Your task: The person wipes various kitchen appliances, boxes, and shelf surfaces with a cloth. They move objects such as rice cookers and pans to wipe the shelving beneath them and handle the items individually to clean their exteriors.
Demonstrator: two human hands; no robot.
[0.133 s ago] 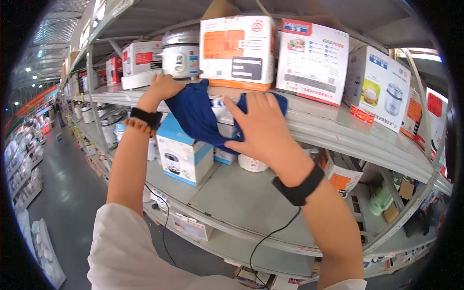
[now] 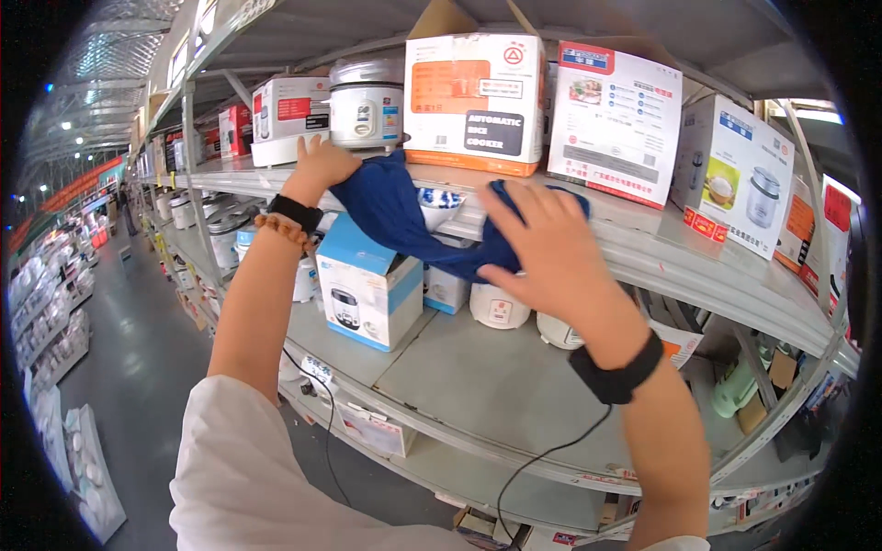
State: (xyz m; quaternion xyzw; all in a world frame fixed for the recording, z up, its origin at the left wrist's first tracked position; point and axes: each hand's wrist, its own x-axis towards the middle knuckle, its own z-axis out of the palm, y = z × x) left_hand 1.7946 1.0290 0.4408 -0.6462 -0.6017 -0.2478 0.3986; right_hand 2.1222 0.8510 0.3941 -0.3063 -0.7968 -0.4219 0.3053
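Observation:
A dark blue cloth (image 2: 395, 220) hangs in a sagging curve across the front edge of the upper shelf (image 2: 634, 234). At its left end my left hand (image 2: 323, 167) is closed on the cloth at the shelf edge, in front of a white rice cooker (image 2: 366, 112). My right hand (image 2: 551, 248) grips the bunched right end, thumb below and fingers over it; the palm is hidden. Between my hands, behind the cloth, a white thing with a blue pattern (image 2: 441, 204) shows in part; it looks like a bowl.
On the upper shelf stand an orange-and-white rice cooker box (image 2: 473, 101), a red-and-white box (image 2: 614, 124) and a white box (image 2: 735, 170). Below are a blue-and-white box (image 2: 367, 285) and a small white cooker (image 2: 499, 306). Black cables (image 2: 542, 455) trail from my wrists. An aisle (image 2: 156, 367) runs at left.
My right hand has moved slightly right, and the cloth is spread wider between my hands. More of the blue-patterned thing shows. The whole view has shifted a little.

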